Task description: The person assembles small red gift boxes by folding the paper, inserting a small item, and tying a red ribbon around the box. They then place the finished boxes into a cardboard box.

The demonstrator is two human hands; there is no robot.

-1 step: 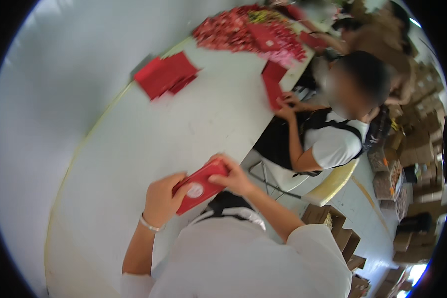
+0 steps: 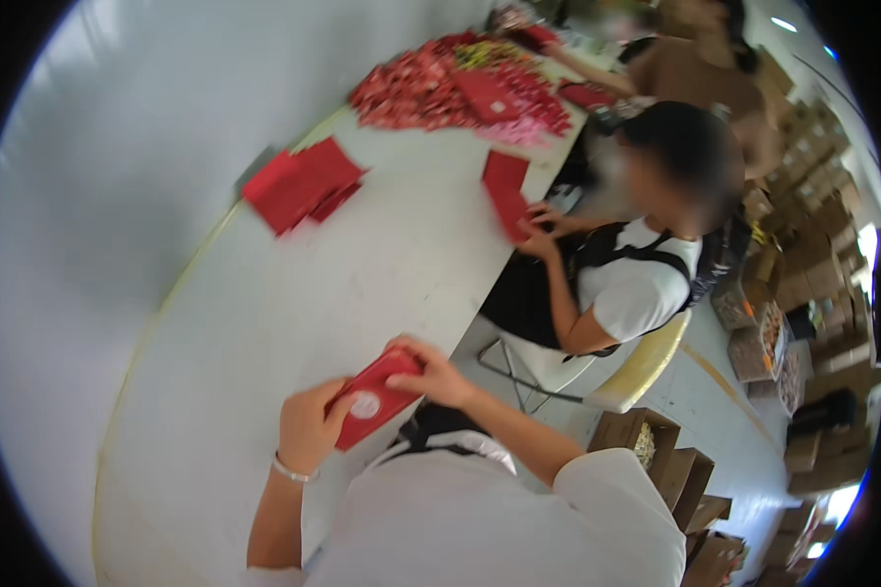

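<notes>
Between my two hands is a flat red packet with a round white mark (image 2: 378, 393), held tilted just above the near part of the white table. My left hand (image 2: 307, 427), with a bracelet at its wrist, grips the lower left end, thumb on the top face. At the upper right end, my right hand (image 2: 429, 372) is closed round it, its thumb also on top. Some of the fingers are hidden beneath the packet. Farther off on the table lies a stack of red folded pieces (image 2: 303, 184).
To the right, a seated co-worker holds an unfolded red piece (image 2: 505, 194). A large heap of small red, pink and yellow wrapped pieces (image 2: 411, 86) covers the table's far end. Open cardboard boxes (image 2: 636, 430) stand on the floor beside a yellow-backed chair (image 2: 646, 364).
The whole view has shifted, so the far table and co-worker appear lower and more to the left. Both my hands keep their grip on the red packet.
</notes>
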